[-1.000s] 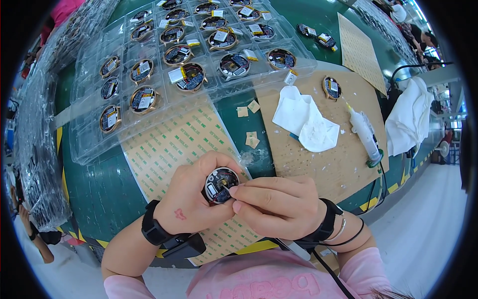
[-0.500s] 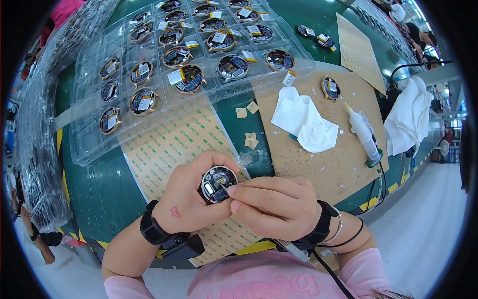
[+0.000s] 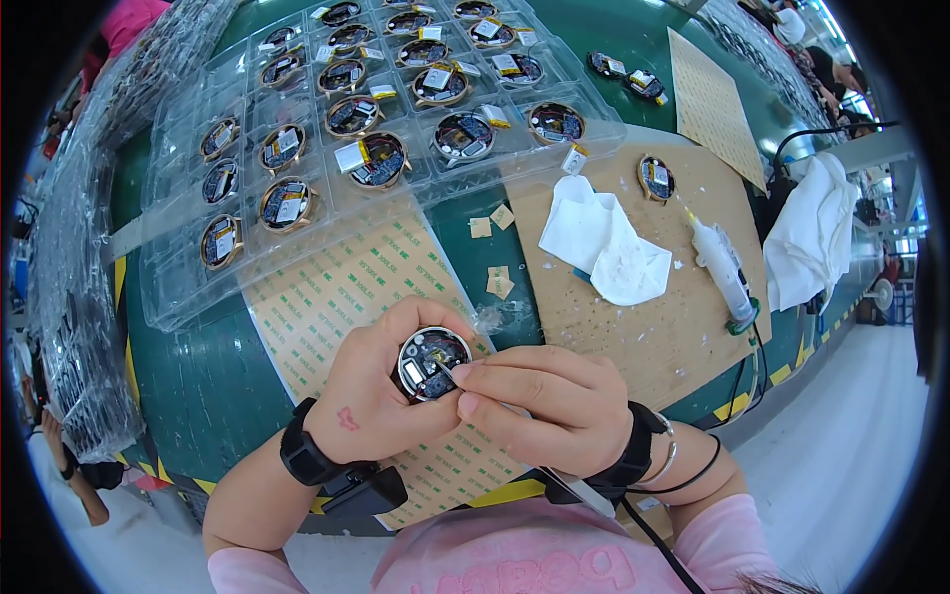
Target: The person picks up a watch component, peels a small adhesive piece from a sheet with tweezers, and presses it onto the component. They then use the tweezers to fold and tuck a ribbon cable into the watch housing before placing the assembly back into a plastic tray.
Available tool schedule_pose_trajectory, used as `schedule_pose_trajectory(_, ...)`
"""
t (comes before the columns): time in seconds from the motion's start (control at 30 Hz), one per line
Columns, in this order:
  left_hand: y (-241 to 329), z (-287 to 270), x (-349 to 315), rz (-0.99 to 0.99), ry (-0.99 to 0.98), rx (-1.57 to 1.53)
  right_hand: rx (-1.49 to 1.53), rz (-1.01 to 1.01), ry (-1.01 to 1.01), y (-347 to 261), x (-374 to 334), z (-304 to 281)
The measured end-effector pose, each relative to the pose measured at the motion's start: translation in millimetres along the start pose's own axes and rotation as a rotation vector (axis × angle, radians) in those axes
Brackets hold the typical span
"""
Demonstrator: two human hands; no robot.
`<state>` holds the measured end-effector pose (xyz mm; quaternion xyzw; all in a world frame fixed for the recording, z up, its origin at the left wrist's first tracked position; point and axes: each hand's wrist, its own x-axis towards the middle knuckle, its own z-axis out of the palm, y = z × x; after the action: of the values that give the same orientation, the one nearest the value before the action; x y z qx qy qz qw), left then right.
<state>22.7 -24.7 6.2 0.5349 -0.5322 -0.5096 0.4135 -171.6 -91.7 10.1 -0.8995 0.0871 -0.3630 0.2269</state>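
Note:
My left hand (image 3: 381, 391) grips a small round electronic assembly (image 3: 431, 361) with a dark circuit board inside a pale ring. My right hand (image 3: 539, 406) holds a thin tool whose tip touches the board's right side, its handle running back under my wrist. Both hands hover over a sheet of tan backing paper (image 3: 341, 287) at the near edge of the green table (image 3: 198, 386). Both wrists wear black straps.
A clear plastic tray (image 3: 386, 148) with several round assemblies lies beyond my hands. On a brown board (image 3: 683, 327) to the right lie a white cloth (image 3: 599, 238), a glue bottle (image 3: 722, 267) and one loose round assembly (image 3: 656, 178). Stacked plastic trays (image 3: 74, 287) line the left edge.
The round assembly has turned slightly in my left hand and my right fingers have shifted a little on it. Nothing else on the table has moved.

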Motion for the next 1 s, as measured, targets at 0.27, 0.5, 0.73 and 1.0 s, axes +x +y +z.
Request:
schedule_pose_trajectory(0.27,-2.4,5.1,-2.0,0.016,0.032,0.025,0.410,0.302,0.113,2.6,3.8,-5.0)
schedule_pose_trajectory(0.5,-3.5,11.3,-2.2,0.147,0.082,0.226,0.234,0.289,0.044,6.8,10.7,-5.3)
schedule_pose_trajectory(0.73,-4.8,14.7,-3.7,0.229,0.046,0.359,0.187,0.308,-0.102,7.7,9.8,1.4)
schedule_pose_trajectory(1.0,-4.5,15.1,-4.0,0.286,0.034,0.396,0.200,0.297,-0.106,12.0,10.5,-3.7)
